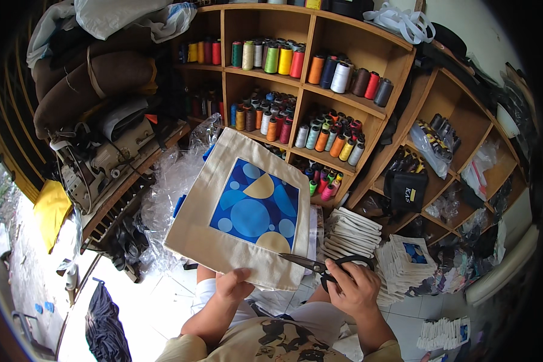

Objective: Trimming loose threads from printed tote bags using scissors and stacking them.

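A cream canvas tote bag point(194, 229) with a printed square of blue and beige circles is held up in front of me. My left hand point(233, 285) grips its lower edge, thumb on the front face and fingers behind. In my right hand point(353, 286) is a pair of black-handled scissors point(311, 263), my fingers around the handles. The blades point left and lie across the bag's lower right part, near the edge. Bits of blue show behind the bag's upper left side.
Wooden shelves point(265, 78) full of coloured thread spools stand ahead. A sewing machine point(111, 157) is at left beside clear plastic wrap point(169, 193). Stacks of folded canvas bags point(404, 265) lie at right. Dark cloth point(108, 326) lies on the tiled floor.
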`<state>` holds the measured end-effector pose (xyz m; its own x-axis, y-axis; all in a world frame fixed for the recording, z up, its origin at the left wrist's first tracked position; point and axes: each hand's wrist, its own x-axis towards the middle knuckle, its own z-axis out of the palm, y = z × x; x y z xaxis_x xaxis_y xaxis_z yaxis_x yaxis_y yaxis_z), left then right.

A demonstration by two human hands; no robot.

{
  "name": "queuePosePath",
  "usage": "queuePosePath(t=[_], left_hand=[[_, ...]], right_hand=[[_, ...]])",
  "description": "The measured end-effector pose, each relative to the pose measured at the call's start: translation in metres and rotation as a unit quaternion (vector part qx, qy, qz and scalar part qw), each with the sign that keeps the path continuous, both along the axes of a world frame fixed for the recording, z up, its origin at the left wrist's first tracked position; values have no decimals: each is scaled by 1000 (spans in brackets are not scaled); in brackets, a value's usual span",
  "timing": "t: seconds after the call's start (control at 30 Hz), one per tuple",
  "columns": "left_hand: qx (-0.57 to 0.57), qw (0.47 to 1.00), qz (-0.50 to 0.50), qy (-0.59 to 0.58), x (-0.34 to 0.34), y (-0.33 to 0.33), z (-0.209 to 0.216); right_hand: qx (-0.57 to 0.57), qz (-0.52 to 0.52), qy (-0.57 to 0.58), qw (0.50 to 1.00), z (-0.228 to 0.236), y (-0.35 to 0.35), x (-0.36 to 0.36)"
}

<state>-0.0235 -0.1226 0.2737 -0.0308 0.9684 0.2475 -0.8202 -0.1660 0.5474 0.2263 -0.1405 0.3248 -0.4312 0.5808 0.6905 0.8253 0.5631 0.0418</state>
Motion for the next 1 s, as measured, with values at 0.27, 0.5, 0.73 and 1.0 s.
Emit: queuePosePath(t=[0.27,0.5,0.73,1.0], left_hand=[[8,1000,-10,-20,-2,2,-9],[11,999,-14,-26,-2,3,-5],[11,1000,-11,-17,0,2,-2],[18,1000,-8,-17,-1,4,-5]], right_hand=[[18,-11,-21,1000,3,-1,-1],[34,-10,-32,999,5,0,-1],[32,-11,-36,999,6,1,0],[44,-5,-23,999,-1,4,0]])
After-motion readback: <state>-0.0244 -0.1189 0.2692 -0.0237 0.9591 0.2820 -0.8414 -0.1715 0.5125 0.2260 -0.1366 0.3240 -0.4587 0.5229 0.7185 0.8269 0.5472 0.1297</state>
